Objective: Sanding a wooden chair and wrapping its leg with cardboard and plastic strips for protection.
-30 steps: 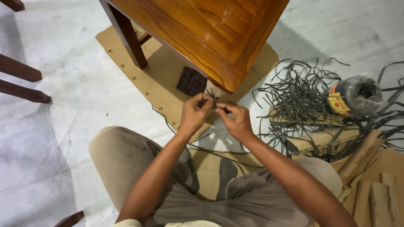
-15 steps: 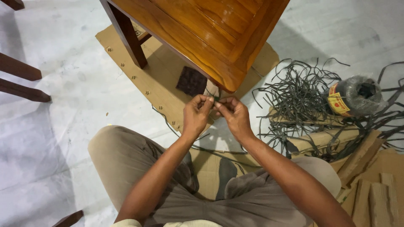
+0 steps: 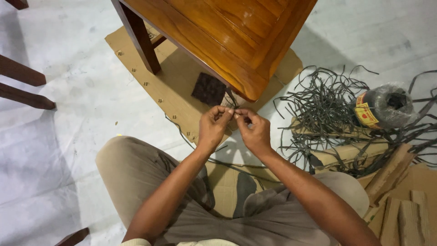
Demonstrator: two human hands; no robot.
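My left hand and my right hand meet just below the near corner of a polished brown wooden table. Both pinch a thin dark strap between their fingertips; it runs up toward the table corner. The strap's ends are hidden behind my fingers. I sit on the floor with my knees spread, in beige trousers.
A tangle of dark straps lies to the right beside a plastic-wrapped roll. Cardboard pieces are stacked at the lower right. A flat cardboard sheet with small screws and a dark square pad lies under the table. Dark wooden legs stick in from the left.
My hands have drawn closer together and a little higher toward the table corner, still pinching the strap.
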